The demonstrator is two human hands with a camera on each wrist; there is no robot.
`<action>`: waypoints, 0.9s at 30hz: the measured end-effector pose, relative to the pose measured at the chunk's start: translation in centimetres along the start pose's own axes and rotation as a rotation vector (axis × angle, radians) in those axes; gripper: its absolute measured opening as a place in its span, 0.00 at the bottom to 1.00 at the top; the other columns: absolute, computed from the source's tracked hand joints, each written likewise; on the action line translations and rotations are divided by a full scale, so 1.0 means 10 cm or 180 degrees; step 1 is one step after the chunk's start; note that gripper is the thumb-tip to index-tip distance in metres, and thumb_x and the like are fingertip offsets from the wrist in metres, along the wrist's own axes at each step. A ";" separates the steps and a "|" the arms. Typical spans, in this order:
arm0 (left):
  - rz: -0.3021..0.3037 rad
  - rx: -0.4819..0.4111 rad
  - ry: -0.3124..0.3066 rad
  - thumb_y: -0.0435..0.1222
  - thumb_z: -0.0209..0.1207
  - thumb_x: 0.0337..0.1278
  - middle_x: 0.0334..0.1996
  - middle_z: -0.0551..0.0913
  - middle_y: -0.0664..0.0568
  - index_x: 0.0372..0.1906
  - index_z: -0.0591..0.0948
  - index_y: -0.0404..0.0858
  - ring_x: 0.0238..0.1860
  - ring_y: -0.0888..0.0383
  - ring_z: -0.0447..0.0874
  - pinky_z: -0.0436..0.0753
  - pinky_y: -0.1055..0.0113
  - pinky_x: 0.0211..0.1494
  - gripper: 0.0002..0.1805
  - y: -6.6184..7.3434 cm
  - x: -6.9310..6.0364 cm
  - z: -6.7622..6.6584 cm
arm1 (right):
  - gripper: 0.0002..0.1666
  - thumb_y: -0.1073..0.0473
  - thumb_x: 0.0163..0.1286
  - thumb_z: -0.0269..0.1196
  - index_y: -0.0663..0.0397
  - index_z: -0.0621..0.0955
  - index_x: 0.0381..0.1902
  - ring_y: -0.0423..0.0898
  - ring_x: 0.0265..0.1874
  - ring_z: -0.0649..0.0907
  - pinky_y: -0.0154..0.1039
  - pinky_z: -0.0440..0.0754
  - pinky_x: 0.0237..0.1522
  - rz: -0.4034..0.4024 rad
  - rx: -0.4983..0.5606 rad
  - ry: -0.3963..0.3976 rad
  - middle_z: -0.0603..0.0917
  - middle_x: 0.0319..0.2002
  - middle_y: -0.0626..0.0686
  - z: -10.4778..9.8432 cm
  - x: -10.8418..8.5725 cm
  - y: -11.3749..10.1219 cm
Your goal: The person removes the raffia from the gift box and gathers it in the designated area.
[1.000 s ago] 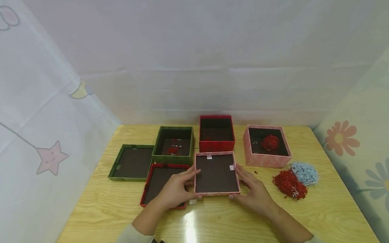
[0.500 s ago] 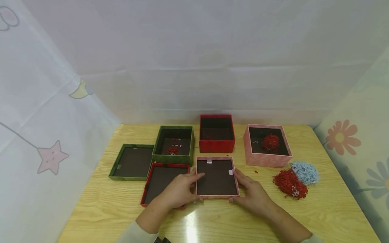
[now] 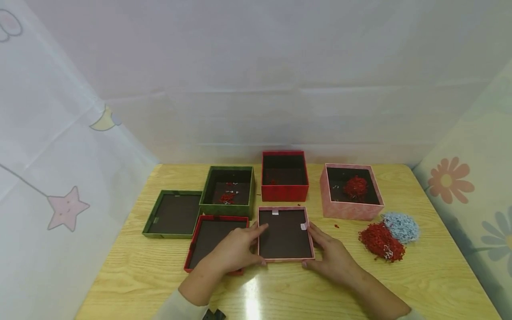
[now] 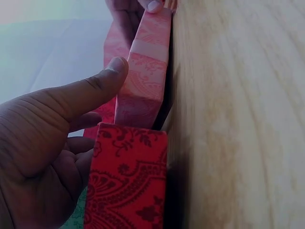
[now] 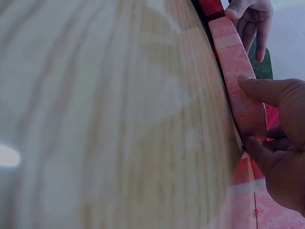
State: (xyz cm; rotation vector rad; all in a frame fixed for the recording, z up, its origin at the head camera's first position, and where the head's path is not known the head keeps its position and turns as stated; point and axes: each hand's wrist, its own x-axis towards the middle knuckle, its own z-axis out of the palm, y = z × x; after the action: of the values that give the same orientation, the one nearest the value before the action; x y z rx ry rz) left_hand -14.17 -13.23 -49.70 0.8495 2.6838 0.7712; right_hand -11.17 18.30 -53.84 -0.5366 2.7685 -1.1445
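A square pink box lid (image 3: 285,235) with a dark lining and small white tabs lies inside up at the table's middle. My left hand (image 3: 238,251) holds its left side, thumb at the front left corner and index finger over the rim. On the opposite side, my right hand (image 3: 334,258) grips the lid with its thumb at the front corner and fingers along the right wall. In the left wrist view, the pink lid's patterned front wall (image 4: 143,71) is just beyond a red box lid (image 4: 128,176). The red lid (image 3: 208,238) lies under my left wrist in the head view.
Behind stand an open green box (image 3: 226,210), a red box (image 3: 285,193) and a pink box (image 3: 352,210), each with some shredded paper inside. A green lid (image 3: 176,215) lies far left. Red shredded paper (image 3: 382,244) and light blue shredded paper (image 3: 401,227) are heaped right.
Over the first half second, both hands brought the pink lid slightly toward me, away from the red box. Since then hands and lid have stayed nearly still.
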 end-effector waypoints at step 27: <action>-0.0037 -0.0139 0.0286 0.57 0.73 0.57 0.75 0.71 0.49 0.79 0.68 0.53 0.70 0.50 0.74 0.78 0.51 0.69 0.46 0.03 0.04 -0.18 | 0.60 0.42 0.55 0.82 0.49 0.66 0.80 0.57 0.59 0.84 0.57 0.81 0.61 -0.0028 0.0132 0.0148 0.78 0.69 0.56 -0.23 0.00 -0.03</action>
State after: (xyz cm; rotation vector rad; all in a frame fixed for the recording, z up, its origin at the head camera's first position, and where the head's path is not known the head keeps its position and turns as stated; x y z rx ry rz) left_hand -15.00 -13.61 -48.03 0.8067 2.7359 0.8823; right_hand -11.58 19.64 -52.05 -0.5246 2.7771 -1.2289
